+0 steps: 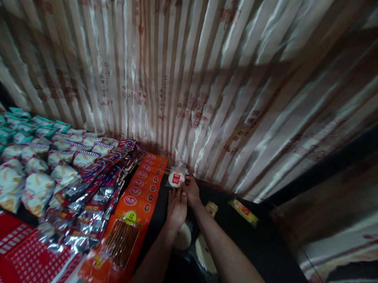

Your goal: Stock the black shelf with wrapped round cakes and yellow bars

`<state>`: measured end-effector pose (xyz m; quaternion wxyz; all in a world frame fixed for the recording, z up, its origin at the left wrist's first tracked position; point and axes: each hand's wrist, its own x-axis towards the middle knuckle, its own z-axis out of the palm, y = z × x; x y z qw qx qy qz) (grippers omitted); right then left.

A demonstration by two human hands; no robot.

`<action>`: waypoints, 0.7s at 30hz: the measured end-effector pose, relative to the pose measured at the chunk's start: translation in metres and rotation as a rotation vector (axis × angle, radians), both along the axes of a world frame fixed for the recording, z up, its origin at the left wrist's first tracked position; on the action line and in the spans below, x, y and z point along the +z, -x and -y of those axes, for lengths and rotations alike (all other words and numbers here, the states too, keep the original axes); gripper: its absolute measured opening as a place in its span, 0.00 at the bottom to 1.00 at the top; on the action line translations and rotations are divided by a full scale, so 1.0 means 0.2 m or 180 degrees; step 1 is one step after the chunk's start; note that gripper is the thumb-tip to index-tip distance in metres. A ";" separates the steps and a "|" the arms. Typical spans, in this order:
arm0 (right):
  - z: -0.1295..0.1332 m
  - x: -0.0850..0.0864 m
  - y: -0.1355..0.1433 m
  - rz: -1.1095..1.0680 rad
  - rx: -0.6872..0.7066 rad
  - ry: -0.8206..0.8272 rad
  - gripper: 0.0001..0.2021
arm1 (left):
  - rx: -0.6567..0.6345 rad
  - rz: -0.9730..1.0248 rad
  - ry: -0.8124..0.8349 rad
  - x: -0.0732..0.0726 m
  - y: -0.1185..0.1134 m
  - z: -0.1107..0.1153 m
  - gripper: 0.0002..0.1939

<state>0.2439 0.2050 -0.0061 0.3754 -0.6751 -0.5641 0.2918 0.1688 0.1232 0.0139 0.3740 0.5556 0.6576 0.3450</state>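
Note:
A round white item in clear wrap with a red label (176,178) lies on the black surface (243,243), near the pleated curtain. My left hand (177,206) rests just below it, fingers stretched out toward its lower edge. At its right edge is my right hand (191,188), with bent fingers touching the wrapper. Under and between my forearms lie larger pale round items (182,237) in clear plastic. A small yellowish packet (211,208) sits partly behind my right forearm.
Orange strip packs (126,219) lie left of my hands. Beyond them are silver-and-red packets (94,204), white bags (37,192) and green bags (19,124). A red basket (34,256) stands at the lower left. One yellow packet (244,211) lies at the right. The curtain (180,75) hangs behind.

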 end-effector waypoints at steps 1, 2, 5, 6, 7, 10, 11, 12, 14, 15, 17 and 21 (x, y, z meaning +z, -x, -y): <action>-0.02 0.00 0.00 0.0100 -0.0010 0.0002 0.13 | 0.0046 0.0045 0.0081 0.00 0.01 -0.01 0.25; -0.03 0.00 0.01 0.0186 -0.0016 0.0001 0.12 | 0.0098 0.0087 0.0133 0.00 0.02 -0.02 0.25; -0.05 0.00 0.03 0.0463 -0.0052 0.0015 0.11 | 0.0255 0.0171 0.0173 0.01 0.03 -0.03 0.24; -0.05 0.00 0.03 0.0582 -0.0050 0.0039 0.11 | 0.0295 0.0179 0.0181 0.02 0.03 -0.03 0.25; -0.04 0.01 0.04 0.0714 -0.0047 0.0080 0.11 | 0.0335 0.0188 0.0184 0.03 0.03 -0.02 0.26; -0.02 0.02 0.06 0.1107 -0.0085 0.0241 0.12 | 0.0463 0.0260 0.0059 0.06 0.04 0.00 0.26; -0.01 0.02 0.07 0.1208 -0.0134 0.0239 0.12 | 0.0517 0.0291 -0.0001 0.07 0.04 0.01 0.26; 0.00 0.02 0.08 0.1284 -0.0208 0.0189 0.13 | 0.0568 0.0314 -0.0041 0.08 0.05 0.02 0.25; 0.04 0.03 0.09 0.1304 -0.0363 -0.0051 0.14 | 0.0659 0.0330 -0.0085 0.10 0.06 0.03 0.23; 0.05 0.03 0.10 0.1218 -0.0405 -0.0213 0.15 | 0.0702 0.0330 -0.0099 0.10 0.07 0.04 0.22; 0.09 0.03 0.12 0.0820 -0.0357 -0.0524 0.16 | 0.0794 0.0309 -0.0161 0.10 0.10 0.06 0.21; 0.20 0.02 0.22 -0.0669 -0.0070 -0.0638 0.18 | 0.0979 0.0081 -0.0383 0.10 0.22 0.11 0.20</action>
